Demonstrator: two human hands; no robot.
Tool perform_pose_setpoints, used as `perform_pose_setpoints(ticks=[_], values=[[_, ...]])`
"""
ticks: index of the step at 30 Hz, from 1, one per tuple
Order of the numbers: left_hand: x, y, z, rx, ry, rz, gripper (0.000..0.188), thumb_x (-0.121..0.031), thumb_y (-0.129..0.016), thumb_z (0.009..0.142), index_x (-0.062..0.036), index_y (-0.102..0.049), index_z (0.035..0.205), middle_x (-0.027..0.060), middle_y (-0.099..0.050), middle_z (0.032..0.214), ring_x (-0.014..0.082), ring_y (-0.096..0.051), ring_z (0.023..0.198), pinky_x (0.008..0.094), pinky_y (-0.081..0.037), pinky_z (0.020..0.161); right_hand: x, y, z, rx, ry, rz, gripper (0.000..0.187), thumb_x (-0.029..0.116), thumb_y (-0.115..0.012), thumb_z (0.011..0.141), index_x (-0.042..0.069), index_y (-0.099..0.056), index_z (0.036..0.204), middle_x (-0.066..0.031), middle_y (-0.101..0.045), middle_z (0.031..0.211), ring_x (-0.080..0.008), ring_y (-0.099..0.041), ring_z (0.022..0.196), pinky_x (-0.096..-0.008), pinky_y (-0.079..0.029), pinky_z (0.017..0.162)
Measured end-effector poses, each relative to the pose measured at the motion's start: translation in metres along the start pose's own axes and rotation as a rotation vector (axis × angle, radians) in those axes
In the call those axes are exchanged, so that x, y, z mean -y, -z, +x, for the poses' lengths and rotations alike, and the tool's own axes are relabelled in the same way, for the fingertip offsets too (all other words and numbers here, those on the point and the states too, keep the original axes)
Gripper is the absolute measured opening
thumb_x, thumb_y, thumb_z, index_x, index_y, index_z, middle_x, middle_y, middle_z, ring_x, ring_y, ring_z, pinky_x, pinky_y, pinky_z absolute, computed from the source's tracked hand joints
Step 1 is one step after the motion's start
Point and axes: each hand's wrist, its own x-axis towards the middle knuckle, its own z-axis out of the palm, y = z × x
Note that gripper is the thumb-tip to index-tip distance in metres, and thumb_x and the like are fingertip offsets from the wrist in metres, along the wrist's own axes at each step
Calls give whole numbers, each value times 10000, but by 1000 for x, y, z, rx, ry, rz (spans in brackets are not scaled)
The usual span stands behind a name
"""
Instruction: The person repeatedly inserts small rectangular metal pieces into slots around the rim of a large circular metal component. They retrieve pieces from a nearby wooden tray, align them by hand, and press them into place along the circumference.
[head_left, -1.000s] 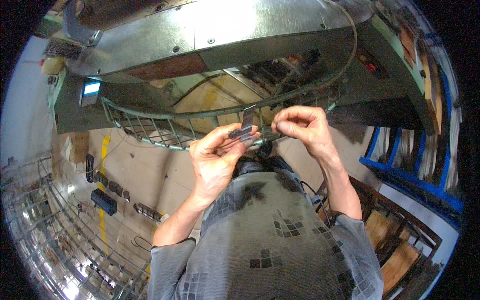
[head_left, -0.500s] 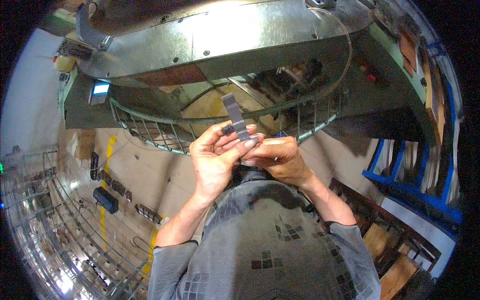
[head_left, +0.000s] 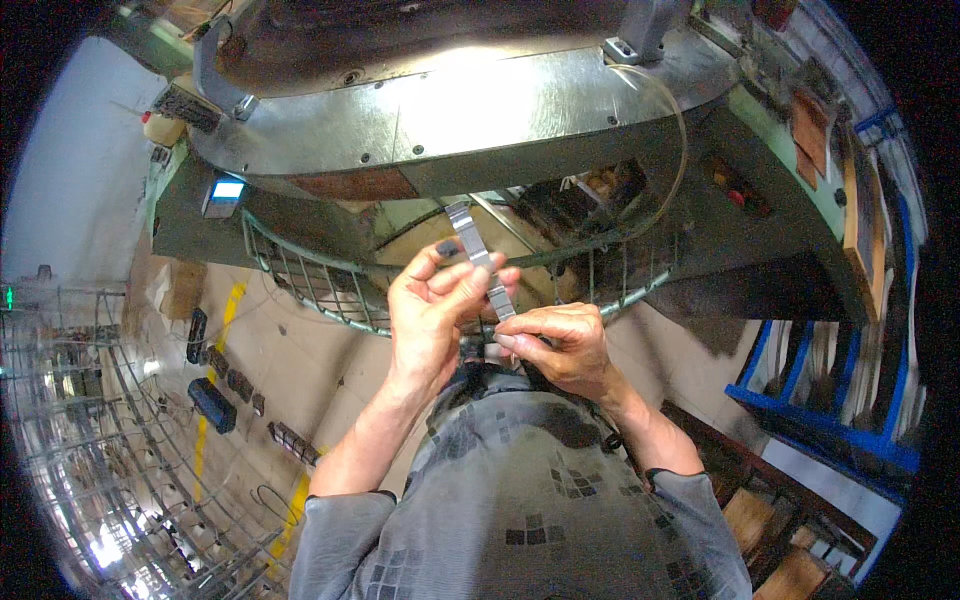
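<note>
A narrow grey metal strip (head_left: 469, 234), marked with cross bands like a watch band, slants upward in front of my chest. My left hand (head_left: 428, 318) is closed on its middle, the thumb lying over it and fingers behind. Something dark covers the tip of my left index finger, which stands away from the strip. With thumb and forefinger, my right hand (head_left: 567, 347) pinches the strip's lower end; its other fingers are curled under. The strip's upper end sticks out free above my left hand.
Ahead is a machine with a curved, shiny metal edge (head_left: 500, 125) and a green barred rail (head_left: 340, 300) below. A small lit screen (head_left: 226, 190) hangs at the left. Wire racks (head_left: 110, 430) line the left; a blue rack (head_left: 820, 400) stands right. Dark blocks (head_left: 212, 404) lie on the floor.
My right hand has moved down and slightly right, away from my left fingers, to the strip's lower end. More of the strip's length now shows between my hands. My head view has shifted slightly.
</note>
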Motion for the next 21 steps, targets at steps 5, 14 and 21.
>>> perform_pose_setpoints(ticks=[5,14,21], values=[[-16,4,12,-26,-44,94,281,39,-703,903,19,-590,1160,187,-722,1088,303,-737,966,430,-639,848,4,6,4,47,146,-142,133,-8,-733,789,-16,-747,921,-126,-756,815,-245,-745,722,-329,-601,690],[-23,23,18,58,-213,16,379,53,-733,868,-1,-588,1214,182,-739,1041,319,-746,924,446,-642,827,27,5,11,107,387,-900,228,46,-700,753,21,-721,979,-119,-723,992,-253,-723,881,-370,-596,773],[-48,24,25,27,-187,61,427,82,-726,856,-4,-567,1243,197,-736,1038,319,-749,906,438,-649,805,32,-6,31,-24,441,-532,238,-28,-720,719,-7,-704,956,-147,-709,899,-295,-711,782,-367,-584,686]])
